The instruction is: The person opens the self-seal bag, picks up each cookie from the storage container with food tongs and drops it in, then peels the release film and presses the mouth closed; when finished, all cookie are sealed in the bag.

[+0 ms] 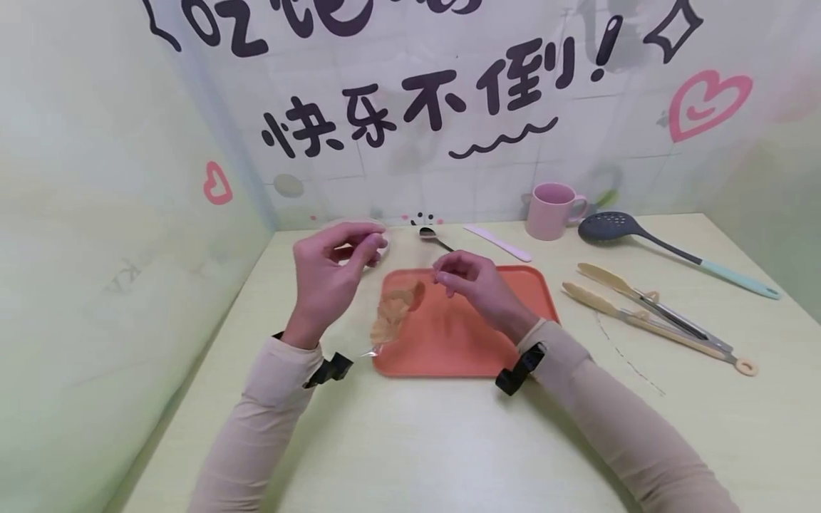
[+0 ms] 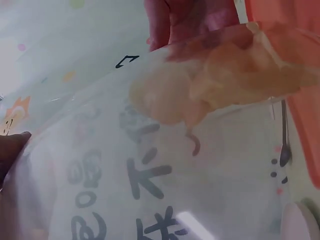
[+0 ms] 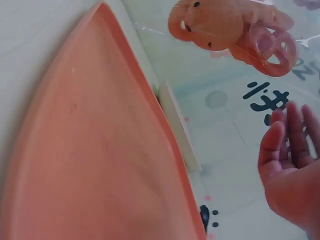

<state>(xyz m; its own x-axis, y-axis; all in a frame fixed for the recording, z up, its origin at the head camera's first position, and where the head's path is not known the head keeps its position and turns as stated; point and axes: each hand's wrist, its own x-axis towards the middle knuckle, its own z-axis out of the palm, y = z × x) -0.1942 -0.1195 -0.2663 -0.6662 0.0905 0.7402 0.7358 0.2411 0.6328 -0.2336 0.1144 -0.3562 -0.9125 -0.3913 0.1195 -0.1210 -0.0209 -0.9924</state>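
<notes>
My left hand (image 1: 330,278) pinches the top of a clear plastic bag (image 1: 395,306) that hangs over the left edge of an orange tray (image 1: 474,349). Inside the bag lie tan and orange rounded pieces (image 2: 230,80); in the right wrist view one piece (image 3: 210,22) carries small black dots, with pinkish loops beside it. The left wrist view shows the left thumb on the bag's edge. My right hand (image 1: 471,281) hovers above the tray's far side with loosely bent fingers and nothing in them. It is apart from the bag in the right wrist view.
A white dish (image 1: 383,251) is partly hidden behind the left hand. Along the back wall lie a black spoon (image 1: 431,235), a lilac knife (image 1: 500,244) and a pink mug (image 1: 550,212). A slotted spoon (image 1: 667,246) and tongs (image 1: 661,320) lie at right.
</notes>
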